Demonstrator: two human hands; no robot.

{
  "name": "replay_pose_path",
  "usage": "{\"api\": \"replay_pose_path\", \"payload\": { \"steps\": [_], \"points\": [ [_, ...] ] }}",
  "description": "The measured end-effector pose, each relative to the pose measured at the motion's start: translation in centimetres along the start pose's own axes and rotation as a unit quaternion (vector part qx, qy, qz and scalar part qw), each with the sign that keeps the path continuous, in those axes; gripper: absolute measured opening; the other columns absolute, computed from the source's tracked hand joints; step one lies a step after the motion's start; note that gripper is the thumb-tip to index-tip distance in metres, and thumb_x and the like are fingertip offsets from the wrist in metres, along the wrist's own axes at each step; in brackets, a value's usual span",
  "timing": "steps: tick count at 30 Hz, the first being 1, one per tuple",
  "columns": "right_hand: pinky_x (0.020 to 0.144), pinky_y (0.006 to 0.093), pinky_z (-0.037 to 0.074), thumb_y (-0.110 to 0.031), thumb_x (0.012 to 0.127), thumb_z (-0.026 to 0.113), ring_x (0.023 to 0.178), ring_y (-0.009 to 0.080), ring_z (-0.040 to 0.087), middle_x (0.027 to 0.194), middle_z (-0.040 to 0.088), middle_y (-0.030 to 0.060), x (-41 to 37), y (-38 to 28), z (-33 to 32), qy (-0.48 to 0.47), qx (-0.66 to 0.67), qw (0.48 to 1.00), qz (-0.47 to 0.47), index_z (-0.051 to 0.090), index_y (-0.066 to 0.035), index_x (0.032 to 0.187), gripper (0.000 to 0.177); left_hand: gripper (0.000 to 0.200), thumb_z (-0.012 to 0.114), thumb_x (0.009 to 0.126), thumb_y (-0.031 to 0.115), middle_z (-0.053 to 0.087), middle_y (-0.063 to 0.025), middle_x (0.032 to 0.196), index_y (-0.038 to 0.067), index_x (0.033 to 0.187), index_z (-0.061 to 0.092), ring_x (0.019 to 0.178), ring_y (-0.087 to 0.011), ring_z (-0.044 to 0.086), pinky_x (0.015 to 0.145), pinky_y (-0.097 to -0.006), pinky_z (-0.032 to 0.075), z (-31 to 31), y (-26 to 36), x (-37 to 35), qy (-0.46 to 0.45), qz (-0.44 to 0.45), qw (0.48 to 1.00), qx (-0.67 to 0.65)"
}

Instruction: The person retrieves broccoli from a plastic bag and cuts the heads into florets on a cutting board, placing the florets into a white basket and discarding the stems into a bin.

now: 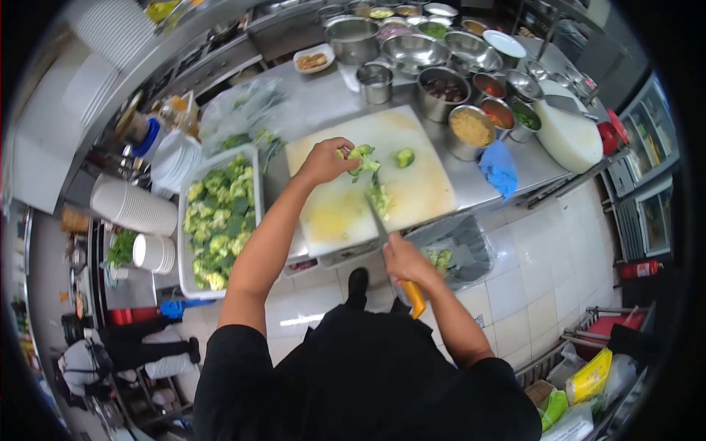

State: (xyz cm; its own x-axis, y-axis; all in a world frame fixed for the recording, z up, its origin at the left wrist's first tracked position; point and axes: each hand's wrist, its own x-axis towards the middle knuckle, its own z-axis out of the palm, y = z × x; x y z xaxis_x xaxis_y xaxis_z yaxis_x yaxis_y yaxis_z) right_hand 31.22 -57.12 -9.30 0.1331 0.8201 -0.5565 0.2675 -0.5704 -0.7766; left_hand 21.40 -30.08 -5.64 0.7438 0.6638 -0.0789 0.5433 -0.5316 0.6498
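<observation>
My left hand grips a broccoli piece above the white cutting board. In my right hand is a knife with a yellow handle; its blade points away from me over the board's near part. Beside the blade lie pale green broccoli trimmings. A separate small broccoli floret rests on the board to the right of my left hand. Left of the board, a white tub is heaped with broccoli florets.
Below the counter's edge stands a bag-lined bin with broccoli scraps. Metal pots, including one of shredded yellow food, crowd the back right near a blue cloth. A plastic bag lies behind the tub. Another person is at lower left.
</observation>
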Motion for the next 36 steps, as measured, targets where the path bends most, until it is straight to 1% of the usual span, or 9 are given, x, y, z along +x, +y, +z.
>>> {"api": "replay_pose_path", "payload": {
  "steps": [6,7,10,14,26,27,29,31,36],
  "points": [
    [0.05,0.0429,0.053,-0.023,0.104,0.037,0.045,0.0315,0.06,0.069,0.062,0.0257,-3.0,-0.6,-0.5,-0.002,-0.09,0.994,-0.056,0.043,0.004,0.1,0.028,0.046,0.084,0.073,0.03,0.068,-0.0162,0.095,0.0,0.1,0.061,0.088,-0.0296,0.066,0.081,-0.0366,0.051,3.7,-3.7,-9.4,0.064,-0.041,0.997,0.019],
    [0.063,0.0486,0.055,-0.016,0.1,0.039,0.06,0.0413,0.066,0.078,0.065,0.031,-3.7,-2.0,-0.7,-0.014,-0.124,0.992,-0.035,0.046,0.006,0.101,0.023,0.046,0.084,0.073,0.027,0.067,-0.0168,0.096,0.0,0.1,0.059,0.089,-0.0308,0.065,0.082,-0.0376,0.051,4.5,-3.9,-10.3,0.097,-0.042,0.994,0.007],
    [0.079,0.0537,0.052,-0.008,0.094,0.04,0.083,0.0491,0.067,0.09,0.066,0.0349,-2.5,-1.1,0.8,0.027,-0.239,0.968,-0.068,0.049,0.008,0.106,0.022,0.044,0.083,0.073,0.022,0.066,-0.0175,0.098,0.0,0.101,0.057,0.091,-0.0332,0.064,0.083,-0.0397,0.05,5.7,-4.0,-11.4,0.141,-0.035,0.989,-0.005],
    [0.089,0.0563,0.048,-0.005,0.089,0.042,0.1,0.0526,0.063,0.099,0.064,0.0376,-1.7,-1.3,1.1,0.019,-0.253,0.964,-0.082,0.051,0.008,0.111,0.027,0.041,0.081,0.072,0.014,0.062,-0.0171,0.101,0.001,0.102,0.057,0.095,-0.0359,0.061,0.084,-0.0422,0.049,5.9,-2.9,-11.7,0.168,0.001,0.986,0.011],
    [0.086,0.0506,0.052,-0.001,0.084,0.051,0.096,0.0475,0.066,0.097,0.066,0.0355,1.8,-1.6,2.5,-0.006,-0.318,0.945,-0.074,0.052,0.013,0.108,0.027,0.036,0.081,0.073,0.013,0.064,-0.0163,0.099,0.001,0.1,0.06,0.093,-0.0341,0.063,0.082,-0.0401,0.051,6.4,-4.2,-11.6,0.187,0.127,0.973,0.039],
    [0.079,0.0501,0.054,-0.001,0.085,0.051,0.089,0.0464,0.068,0.093,0.066,0.0349,2.3,-1.3,3.0,0.027,-0.313,0.945,-0.096,0.052,0.012,0.108,0.027,0.036,0.081,0.073,0.013,0.064,-0.0163,0.099,0.001,0.1,0.06,0.093,-0.0341,0.063,0.082,-0.0401,0.051,6.4,-4.2,-11.7,0.185,0.129,0.974,0.04],
    [0.071,0.0497,0.056,-0.002,0.085,0.05,0.082,0.0453,0.07,0.089,0.067,0.0343,3.0,-0.6,3.2,0.058,-0.31,0.941,-0.122,0.051,0.012,0.108,0.027,0.037,0.083,0.076,0.023,0.068,-0.0147,0.093,0.0,0.097,0.062,0.087,-0.0289,0.067,0.079,-0.0375,0.052,6.2,-4.4,-12.2,0.185,-0.013,0.982,-0.029],
    [0.053,0.0461,0.054,-0.001,0.087,0.048,0.062,0.0391,0.069,0.079,0.067,0.0296,1.7,-1.8,1.7,-0.048,-0.147,0.988,-0.003,0.05,0.011,0.108,0.024,0.039,0.083,0.076,0.027,0.069,-0.0135,0.09,0.0,0.096,0.063,0.083,-0.0264,0.068,0.077,-0.0365,0.053,6.4,-5.3,-12.5,0.192,-0.029,0.98,-0.039],
    [0.042,0.0408,0.05,-0.002,0.09,0.043,0.048,0.0301,0.063,0.074,0.065,0.025,-0.6,-2.7,1.6,-0.034,-0.083,0.996,0.003,0.048,0.01,0.11,0.023,0.04,0.084,0.075,0.03,0.069,-0.0107,0.085,0.0,0.093,0.064,0.075,-0.0228,0.066,0.073,-0.0346,0.053,6.3,-4.7,-13.0,0.182,-0.069,0.98,-0.051]
  ]
}}
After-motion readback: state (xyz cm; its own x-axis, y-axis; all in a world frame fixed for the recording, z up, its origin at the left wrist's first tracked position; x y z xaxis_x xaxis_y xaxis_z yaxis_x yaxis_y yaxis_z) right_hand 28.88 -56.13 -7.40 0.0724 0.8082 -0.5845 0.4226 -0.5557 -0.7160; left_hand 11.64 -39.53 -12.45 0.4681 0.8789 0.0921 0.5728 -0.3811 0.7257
